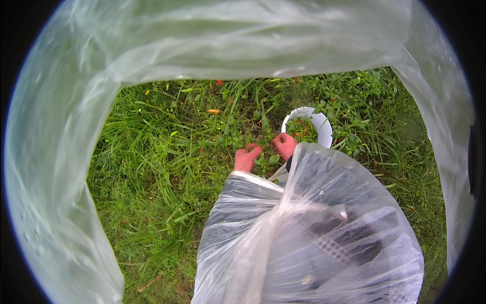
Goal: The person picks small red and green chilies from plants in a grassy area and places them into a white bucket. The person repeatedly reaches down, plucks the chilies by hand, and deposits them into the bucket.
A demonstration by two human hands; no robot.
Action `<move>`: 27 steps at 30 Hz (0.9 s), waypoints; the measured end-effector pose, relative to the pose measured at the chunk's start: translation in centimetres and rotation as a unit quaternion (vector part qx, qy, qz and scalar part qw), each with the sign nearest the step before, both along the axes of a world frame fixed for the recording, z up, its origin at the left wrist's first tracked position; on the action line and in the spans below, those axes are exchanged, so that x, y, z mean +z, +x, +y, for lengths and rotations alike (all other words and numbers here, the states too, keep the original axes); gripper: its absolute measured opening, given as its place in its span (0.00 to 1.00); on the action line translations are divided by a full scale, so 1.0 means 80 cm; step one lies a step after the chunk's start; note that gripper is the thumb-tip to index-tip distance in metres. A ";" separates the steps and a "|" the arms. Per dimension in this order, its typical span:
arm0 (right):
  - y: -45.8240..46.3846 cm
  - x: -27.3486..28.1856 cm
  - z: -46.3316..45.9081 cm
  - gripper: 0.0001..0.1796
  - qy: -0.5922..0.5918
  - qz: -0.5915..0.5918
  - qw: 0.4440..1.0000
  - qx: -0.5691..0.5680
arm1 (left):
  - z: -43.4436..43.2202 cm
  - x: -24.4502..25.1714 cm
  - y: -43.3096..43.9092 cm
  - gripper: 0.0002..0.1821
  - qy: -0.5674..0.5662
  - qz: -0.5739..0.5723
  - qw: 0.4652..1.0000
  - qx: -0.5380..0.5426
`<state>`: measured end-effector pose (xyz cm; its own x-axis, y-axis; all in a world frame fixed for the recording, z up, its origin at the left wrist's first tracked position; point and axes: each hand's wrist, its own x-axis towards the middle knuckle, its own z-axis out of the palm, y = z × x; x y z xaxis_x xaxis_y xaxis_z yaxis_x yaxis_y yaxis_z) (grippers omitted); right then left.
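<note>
My left hand, in a pink glove, is low among the green plants, its thumb and fingers curled near a leafy stem; whether it grips anything is too small to tell. Close by on the right, my right hand, also gloved in pink, is curled at the near left rim of a white plastic bucket. Something small and greenish seems to show at its fingers, but a hold is not clear. Inside the bucket lie many small green chili peppers with some red ones. A clear plastic raincoat covers both arms.
Grass and leafy plants surround the hands. An orange pepper, a red pepper and a light green pepper show beyond the left hand. Translucent plastic frames the view at the top and both sides.
</note>
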<state>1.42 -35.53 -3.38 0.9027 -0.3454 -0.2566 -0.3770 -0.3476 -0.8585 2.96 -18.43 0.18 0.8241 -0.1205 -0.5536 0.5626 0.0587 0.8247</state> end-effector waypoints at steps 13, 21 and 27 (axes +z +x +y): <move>-0.004 -0.035 -0.150 0.20 0.461 0.138 0.840 -0.251 | 0.019 0.010 -0.009 0.20 0.180 0.011 0.968 -0.176; 0.078 0.114 -0.024 0.08 0.392 -0.079 0.912 -0.091 | 0.017 -0.009 -0.008 0.19 0.243 -0.013 0.935 -0.258; 0.112 0.176 0.053 0.07 0.201 -0.180 0.953 0.135 | 0.013 -0.035 -0.013 0.16 0.252 -0.025 0.936 -0.245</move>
<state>10.37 -31.28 10.72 0.9993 -0.0278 0.0234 0.0233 -0.0052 -0.9997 1.96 -17.41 -2.63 0.7640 -0.2247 -0.6048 0.3808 -0.5997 0.7038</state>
